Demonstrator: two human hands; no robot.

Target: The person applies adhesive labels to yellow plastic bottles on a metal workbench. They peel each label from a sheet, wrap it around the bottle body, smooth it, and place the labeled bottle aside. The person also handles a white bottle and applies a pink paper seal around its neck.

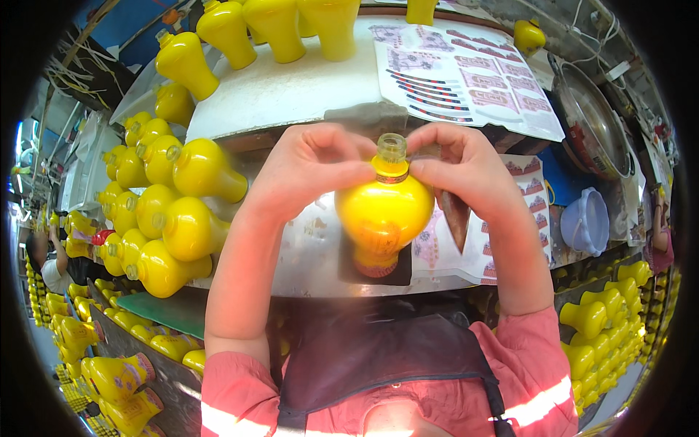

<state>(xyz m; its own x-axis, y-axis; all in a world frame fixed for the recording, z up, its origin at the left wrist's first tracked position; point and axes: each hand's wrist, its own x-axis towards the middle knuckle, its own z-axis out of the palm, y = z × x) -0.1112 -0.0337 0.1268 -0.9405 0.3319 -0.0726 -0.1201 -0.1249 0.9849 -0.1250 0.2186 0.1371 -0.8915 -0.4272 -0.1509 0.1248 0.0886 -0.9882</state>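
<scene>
A glossy yellow bottle [384,207] with a bare glass mouth stands on a dark pad [400,271] at the bench's front edge. Around its neck runs a narrow dark patterned band [391,175]. My left hand [313,156] presses its thumb to the left side of the neck, fingers curled behind. From the other side my right hand [462,164] grips the neck the same way, thumb on the band's end. A brown pointed tool [456,222] sticks out beneath my right hand; whether the palm holds it is hidden.
Several yellow bottles [207,171] lie stacked at the left, and others [273,29] stand along the back. Sheets of printed decals [466,80] rest on the raised white board [291,95]. At the right are a pale bucket [585,222] and a metal basin [593,120].
</scene>
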